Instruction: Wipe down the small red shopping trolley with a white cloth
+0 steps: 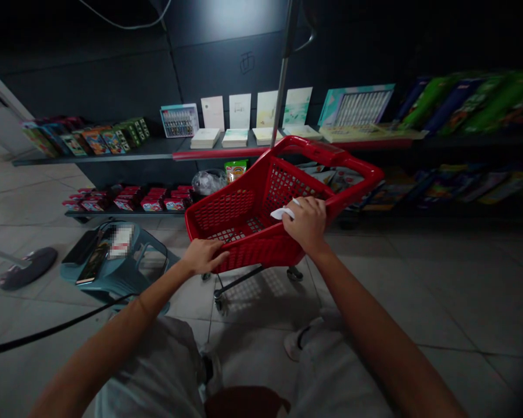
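Observation:
A small red plastic shopping cart (283, 249) with perforated basket walls stands in front of me on wheels. My left hand (204, 255) grips the near left rim of its basket, fingers over the edge and thumb along the outside. At the near right rim, close to the handle (355, 168), is my right hand (305, 223). Its fingers are closed around a crumpled white cloth or tissue (282, 213), part of which is hidden in the fist. The slotted floor of the basket is visible, with nothing lying on it.
Behind the cart runs a dark shelf (143, 150) with books, marker sets and boxes. Red packs (154, 199) sit on the lower shelf. A blue-grey stool (133, 273) bearing a phone (93, 264) stands at left, near a round pole base (28, 268). A black cable (56, 330) crosses at lower left.

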### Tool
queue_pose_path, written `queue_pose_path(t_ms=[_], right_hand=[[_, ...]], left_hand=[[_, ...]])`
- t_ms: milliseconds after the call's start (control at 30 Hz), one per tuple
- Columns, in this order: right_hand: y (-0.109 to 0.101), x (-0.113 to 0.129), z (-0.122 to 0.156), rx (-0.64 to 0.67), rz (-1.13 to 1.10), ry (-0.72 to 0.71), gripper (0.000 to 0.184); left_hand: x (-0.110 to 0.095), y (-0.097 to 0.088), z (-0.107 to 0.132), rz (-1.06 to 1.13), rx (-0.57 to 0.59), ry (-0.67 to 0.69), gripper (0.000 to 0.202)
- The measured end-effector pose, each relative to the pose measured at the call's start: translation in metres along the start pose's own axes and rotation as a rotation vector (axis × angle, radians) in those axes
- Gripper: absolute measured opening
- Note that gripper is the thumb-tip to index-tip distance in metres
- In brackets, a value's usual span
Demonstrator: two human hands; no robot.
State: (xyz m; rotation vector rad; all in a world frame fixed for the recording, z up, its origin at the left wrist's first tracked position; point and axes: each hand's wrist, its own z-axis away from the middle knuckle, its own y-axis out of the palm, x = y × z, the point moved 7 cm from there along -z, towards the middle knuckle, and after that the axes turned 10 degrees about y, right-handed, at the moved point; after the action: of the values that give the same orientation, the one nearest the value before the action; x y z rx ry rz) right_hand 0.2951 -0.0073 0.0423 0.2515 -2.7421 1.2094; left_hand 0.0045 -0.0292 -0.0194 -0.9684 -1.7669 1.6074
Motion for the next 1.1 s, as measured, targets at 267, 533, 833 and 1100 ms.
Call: queue_pose_path(t_ms=[267,533,833,1100], right_hand=[[0.019,0.056,0.021,0.156,-0.111,-0.092,0.019],[0.031,0.093,0.031,0.276,-0.281,-0.227,0.038],[0.025,0.039,0.01,0.213,-0.16,-0.176,0.044],[0.002,-0.031,-0.012,0.016,-0.099,0.033,0.046]], left_hand=[[0.003,0.014,-0.014,-0.074,0.029,-0.083,0.033],[0.017,0.013,-0.024,-0.067,-0.012,-0.073,0.036],[0.035,0.013,-0.028,-0.067,-0.023,-0.071,0.039],[0.035,0.015,-0.034,-0.07,-0.025,-0.079,0.039]])
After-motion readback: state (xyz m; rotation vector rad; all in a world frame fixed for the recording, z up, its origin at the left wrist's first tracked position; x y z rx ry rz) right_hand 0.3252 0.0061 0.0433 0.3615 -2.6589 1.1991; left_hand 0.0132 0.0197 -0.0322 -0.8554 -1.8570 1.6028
